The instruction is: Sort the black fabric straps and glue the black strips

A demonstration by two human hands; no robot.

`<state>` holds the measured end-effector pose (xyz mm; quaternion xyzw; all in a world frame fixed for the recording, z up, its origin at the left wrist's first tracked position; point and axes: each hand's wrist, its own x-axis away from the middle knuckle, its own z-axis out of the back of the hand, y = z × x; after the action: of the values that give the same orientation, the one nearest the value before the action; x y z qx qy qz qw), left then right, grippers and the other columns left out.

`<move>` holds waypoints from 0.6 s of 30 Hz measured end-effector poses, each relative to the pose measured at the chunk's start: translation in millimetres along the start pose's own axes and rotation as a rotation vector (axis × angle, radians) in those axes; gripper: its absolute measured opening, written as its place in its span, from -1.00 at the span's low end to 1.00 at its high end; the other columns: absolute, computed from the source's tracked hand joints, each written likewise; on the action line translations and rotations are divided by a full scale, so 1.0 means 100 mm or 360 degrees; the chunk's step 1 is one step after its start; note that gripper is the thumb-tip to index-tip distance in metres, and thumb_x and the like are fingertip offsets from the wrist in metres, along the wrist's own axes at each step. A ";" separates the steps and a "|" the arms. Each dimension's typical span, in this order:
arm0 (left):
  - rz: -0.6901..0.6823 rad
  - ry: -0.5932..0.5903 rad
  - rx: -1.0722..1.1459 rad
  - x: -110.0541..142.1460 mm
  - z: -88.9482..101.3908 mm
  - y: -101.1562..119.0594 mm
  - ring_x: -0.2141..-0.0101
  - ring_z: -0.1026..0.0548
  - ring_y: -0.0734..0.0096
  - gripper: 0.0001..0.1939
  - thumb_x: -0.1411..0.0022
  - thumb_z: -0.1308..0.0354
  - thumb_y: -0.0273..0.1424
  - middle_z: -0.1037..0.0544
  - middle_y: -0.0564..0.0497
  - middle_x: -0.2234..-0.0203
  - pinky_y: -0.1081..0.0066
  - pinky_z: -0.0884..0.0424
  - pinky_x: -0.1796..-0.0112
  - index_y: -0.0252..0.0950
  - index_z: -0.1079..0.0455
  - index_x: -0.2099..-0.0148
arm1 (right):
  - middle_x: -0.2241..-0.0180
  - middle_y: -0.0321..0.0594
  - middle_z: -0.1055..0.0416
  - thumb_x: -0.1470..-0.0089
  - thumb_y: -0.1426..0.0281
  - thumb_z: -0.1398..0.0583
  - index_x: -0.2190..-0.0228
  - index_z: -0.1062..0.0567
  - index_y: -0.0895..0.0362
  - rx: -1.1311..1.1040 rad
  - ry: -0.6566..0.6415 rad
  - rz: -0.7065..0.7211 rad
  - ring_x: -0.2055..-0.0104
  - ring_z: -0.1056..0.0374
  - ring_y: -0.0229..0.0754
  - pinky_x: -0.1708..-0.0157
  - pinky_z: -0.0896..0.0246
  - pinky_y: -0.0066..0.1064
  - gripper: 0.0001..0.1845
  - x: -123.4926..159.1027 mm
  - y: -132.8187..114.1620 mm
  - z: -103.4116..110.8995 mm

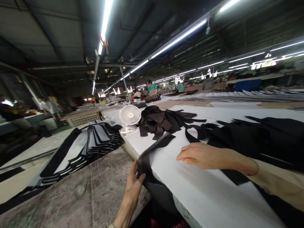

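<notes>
My left hand (135,183) pinches a long black fabric strip (145,158) between thumb and fingers at the near edge of the white-topped table (171,167). One end of the strip lies on the table, and the rest hangs over the edge toward me. My right hand (201,155) is above the white surface, its fingers loosely stretched to the left with nothing visible in them. Beyond it sits a heap of dark cut strips (163,119). Many black fabric pieces (251,136) lie on the right, partly behind my right forearm.
A small white fan (129,115) stands at the table's left corner. Fanned black-and-white pieces (95,139) lie on a lower surface (95,186) to the left. A person in green (152,88) is farther back, with other people and long tables around.
</notes>
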<state>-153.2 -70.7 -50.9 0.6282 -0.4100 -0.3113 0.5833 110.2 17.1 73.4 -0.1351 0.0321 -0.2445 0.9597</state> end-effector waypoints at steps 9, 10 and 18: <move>0.0183 -0.0180 0.0523 -0.05 0.03 0.66 0.21 -0.56 0.20 -0.51 0.11 -0.23 -0.62 -0.57 -0.11 0.16 0.37 -0.50 0.22 -0.34 -0.41 0.05 | 0.08 -0.09 -0.34 0.03 0.07 -0.28 -0.01 -0.36 0.14 0.0027 0.0187 0.0427 0.12 -0.32 -0.06 0.16 -0.24 -0.30 -0.37 -0.32 -0.78 -0.17; 0.0235 -0.0218 0.0559 -0.06 0.00 0.68 0.23 -0.57 0.23 -0.54 0.09 -0.22 -0.63 -0.58 -0.11 0.19 0.39 -0.50 0.23 -0.36 -0.41 0.06 | 0.04 -0.09 -0.30 0.05 0.16 -0.33 -0.02 -0.35 0.12 0.0148 0.0261 0.0542 0.07 -0.28 -0.05 0.14 -0.22 -0.29 -0.37 -0.34 -0.83 -0.22; 0.0324 -0.0410 0.0714 0.05 -0.06 0.77 0.25 -0.56 0.19 -0.70 -0.07 -0.24 -0.43 -0.58 -0.11 0.30 0.30 -0.50 0.23 -0.36 -0.42 0.10 | 0.37 -0.25 -0.32 -0.16 0.52 -0.08 0.49 -0.44 0.15 0.0246 0.0881 0.0777 0.37 -0.21 -0.25 0.39 -0.11 -0.39 -0.77 -0.58 -0.76 -0.48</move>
<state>-157.8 -70.8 26.5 0.6526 -0.6004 -0.2299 0.4010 18.1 -31.3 48.3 0.0205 0.3029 -0.0375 0.9521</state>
